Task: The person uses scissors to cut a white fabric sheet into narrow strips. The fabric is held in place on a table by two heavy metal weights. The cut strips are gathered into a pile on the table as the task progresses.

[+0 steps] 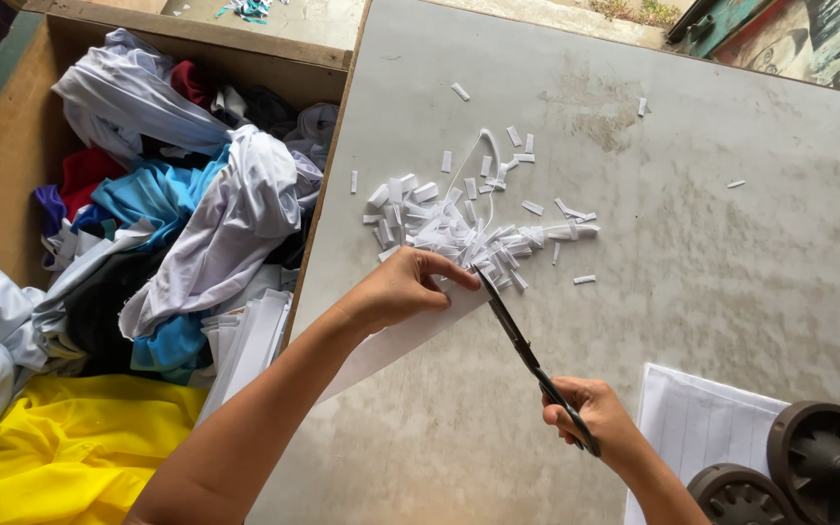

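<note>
The left hand (402, 290) is closed in a pinch on the upper end of a long white strip (410, 335), which runs from the fingertips back along the grey table (692, 253), partly under the forearm. The right hand (590, 413) is wrapped around the handles of a pair of dark scissors (527, 355), whose blades point up and to the left, their tips meeting the strip just beside the left fingertips. Whether the blades are parted or shut cannot be made out at this size.

A heap of small white cut pieces (464, 226) lies on the table just beyond the blade tips, with stray pieces scattered farther out. To the left, a wooden crate (21, 146) is filled with crumpled garments (196, 214) in white, blue, red, black and yellow. At the lower right, a sheet of lined paper (692, 428) is pinned under two dark plastic wheels (823, 462).

The chief risk is judged to be a nick to the left fingertips, since the blade tips are worked so close to them. An uneven piece could also be cut if the strip is allowed to sag or twist between pinch and blade. Loose pieces near the table edge could be swept into the crate by the forearm.
</note>
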